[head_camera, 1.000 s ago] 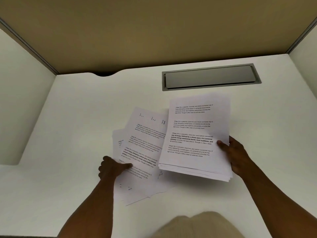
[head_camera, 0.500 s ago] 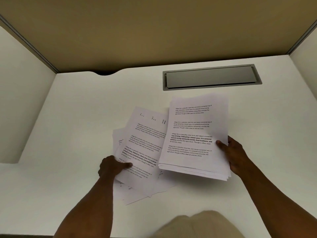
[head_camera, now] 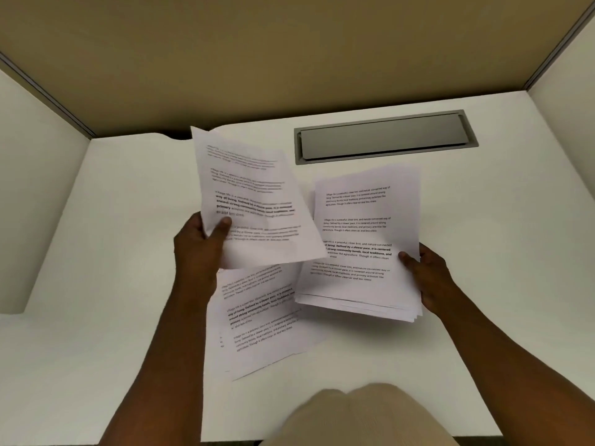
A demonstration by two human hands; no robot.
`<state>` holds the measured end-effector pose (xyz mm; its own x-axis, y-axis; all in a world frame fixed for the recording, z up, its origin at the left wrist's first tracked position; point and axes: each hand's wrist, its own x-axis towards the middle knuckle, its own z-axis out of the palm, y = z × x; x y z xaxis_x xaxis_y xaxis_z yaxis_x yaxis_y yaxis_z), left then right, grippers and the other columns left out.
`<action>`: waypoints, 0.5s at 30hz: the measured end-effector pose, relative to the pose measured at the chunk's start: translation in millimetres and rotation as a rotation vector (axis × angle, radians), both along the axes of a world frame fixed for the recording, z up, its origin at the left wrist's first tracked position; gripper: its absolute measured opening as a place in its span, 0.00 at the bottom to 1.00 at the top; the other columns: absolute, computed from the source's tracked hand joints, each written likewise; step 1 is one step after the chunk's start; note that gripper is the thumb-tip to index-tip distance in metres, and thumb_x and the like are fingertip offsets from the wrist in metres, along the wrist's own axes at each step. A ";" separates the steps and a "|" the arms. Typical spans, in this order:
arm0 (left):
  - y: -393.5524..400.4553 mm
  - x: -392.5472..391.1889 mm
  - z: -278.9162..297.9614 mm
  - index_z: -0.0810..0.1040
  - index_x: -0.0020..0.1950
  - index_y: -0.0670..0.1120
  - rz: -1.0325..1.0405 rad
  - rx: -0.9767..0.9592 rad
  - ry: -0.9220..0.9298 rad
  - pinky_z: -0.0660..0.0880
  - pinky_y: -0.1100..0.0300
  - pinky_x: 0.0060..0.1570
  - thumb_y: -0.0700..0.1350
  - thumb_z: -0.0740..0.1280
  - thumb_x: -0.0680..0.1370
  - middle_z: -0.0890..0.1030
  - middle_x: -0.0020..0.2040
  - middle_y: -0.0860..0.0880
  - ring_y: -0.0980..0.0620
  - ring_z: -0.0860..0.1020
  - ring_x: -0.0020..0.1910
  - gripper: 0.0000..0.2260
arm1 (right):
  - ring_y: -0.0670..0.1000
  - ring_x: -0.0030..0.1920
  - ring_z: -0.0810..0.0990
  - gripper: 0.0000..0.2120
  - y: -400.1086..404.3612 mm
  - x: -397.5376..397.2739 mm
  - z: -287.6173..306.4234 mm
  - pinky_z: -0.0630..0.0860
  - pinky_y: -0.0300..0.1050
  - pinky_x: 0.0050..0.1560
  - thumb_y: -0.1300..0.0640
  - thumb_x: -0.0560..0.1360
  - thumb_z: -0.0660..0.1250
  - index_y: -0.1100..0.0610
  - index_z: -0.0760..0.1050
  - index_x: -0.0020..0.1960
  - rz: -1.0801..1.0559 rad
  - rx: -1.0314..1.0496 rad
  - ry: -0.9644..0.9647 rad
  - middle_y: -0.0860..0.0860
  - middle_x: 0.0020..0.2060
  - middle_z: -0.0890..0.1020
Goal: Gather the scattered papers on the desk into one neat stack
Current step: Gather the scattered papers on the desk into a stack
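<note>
White sheet [head_camera: 254, 201] now lifted off the desk [head_camera: 112, 220] by left hand [head_camera: 199, 246].

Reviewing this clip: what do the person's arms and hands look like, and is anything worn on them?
Both forearms are bare right to the bottom edge of the frame, with no sleeve in view. The left hand and right hand show no gloves, and no watch, ring or bracelet is visible. Fingernails look short; finer detail is slightly blurred.

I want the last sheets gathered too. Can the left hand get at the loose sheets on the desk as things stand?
Probably not yet: the left hand is shut on a lifted sheet that hangs over the loose sheets. Nothing else blocks them.
</note>
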<state>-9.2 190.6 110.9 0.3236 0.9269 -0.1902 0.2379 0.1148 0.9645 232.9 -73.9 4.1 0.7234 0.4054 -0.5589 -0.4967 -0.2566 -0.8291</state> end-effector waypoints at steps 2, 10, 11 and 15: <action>-6.9 12.0 2.0 0.79 0.59 0.47 -0.032 -0.172 -0.161 0.78 0.55 0.56 0.39 0.69 0.77 0.83 0.57 0.47 0.49 0.82 0.55 0.11 | 0.59 0.55 0.81 0.17 2.6 -2.7 0.5 0.76 0.58 0.60 0.64 0.77 0.65 0.58 0.74 0.65 -0.005 0.016 0.027 0.57 0.59 0.81; -48.1 29.5 -29.6 0.80 0.55 0.48 -0.139 -0.314 0.095 0.81 0.48 0.52 0.43 0.74 0.73 0.85 0.53 0.49 0.47 0.83 0.52 0.11 | 0.57 0.53 0.83 0.13 18.5 -14.2 13.5 0.78 0.55 0.57 0.62 0.77 0.66 0.51 0.77 0.60 0.072 0.131 0.068 0.55 0.56 0.83; -51.5 28.6 -31.5 0.80 0.55 0.47 -0.154 -0.268 0.168 0.81 0.49 0.51 0.44 0.74 0.73 0.85 0.53 0.49 0.48 0.83 0.51 0.11 | 0.56 0.52 0.83 0.12 20.4 -14.9 14.9 0.79 0.54 0.56 0.61 0.77 0.67 0.50 0.77 0.58 0.076 0.142 0.060 0.54 0.56 0.83; -61.8 23.9 -29.3 0.80 0.48 0.51 -0.225 -0.092 0.396 0.80 0.50 0.51 0.48 0.75 0.72 0.85 0.51 0.48 0.51 0.82 0.46 0.08 | 0.58 0.54 0.83 0.13 23.1 -16.7 23.6 0.78 0.57 0.57 0.56 0.73 0.71 0.49 0.79 0.57 0.105 0.187 0.076 0.53 0.55 0.84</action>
<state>14.7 128.8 81.6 0.4007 0.8154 -0.4178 0.6146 0.0990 0.7826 216.2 -50.8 27.6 0.6302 0.5780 -0.5184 -0.5386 -0.1555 -0.8281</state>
